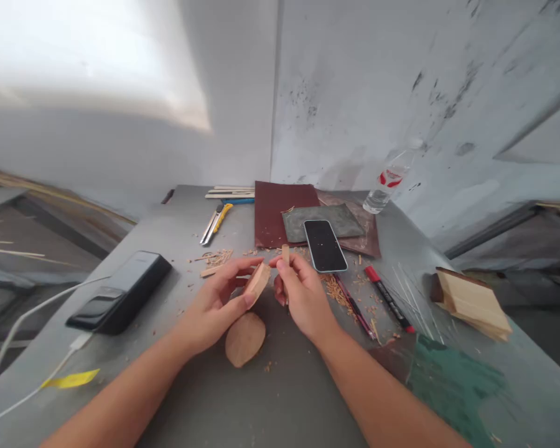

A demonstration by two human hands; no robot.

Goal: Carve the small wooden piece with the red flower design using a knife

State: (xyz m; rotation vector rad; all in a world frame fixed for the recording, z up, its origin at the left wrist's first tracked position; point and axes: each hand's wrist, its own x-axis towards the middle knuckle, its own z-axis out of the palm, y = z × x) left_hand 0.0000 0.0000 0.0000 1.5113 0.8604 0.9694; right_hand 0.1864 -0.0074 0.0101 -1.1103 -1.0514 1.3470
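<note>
Between thumb and fingers, my left hand (220,305) grips a small pale wooden block (260,281) with shaped edges. My right hand (304,292) is closed round a narrow wooden strip (285,252), whose top end pokes out above the fingers; its lower part is mostly hidden. The two hands are close together over the table, the pieces a little apart. Just below my left hand lies a flat rounded wooden disc (245,340) with a somewhat pointed lower edge. Wood shavings (338,291) are scattered around both hands.
On the grey table (261,410) are a yellow utility knife (216,224), sandpaper sheets (280,214), a phone (325,246), a red-capped marker (389,298) and a pencil (354,306). A black device (121,292) with white cables stands left. A water bottle (386,183) and folded brown paper (471,305) are right.
</note>
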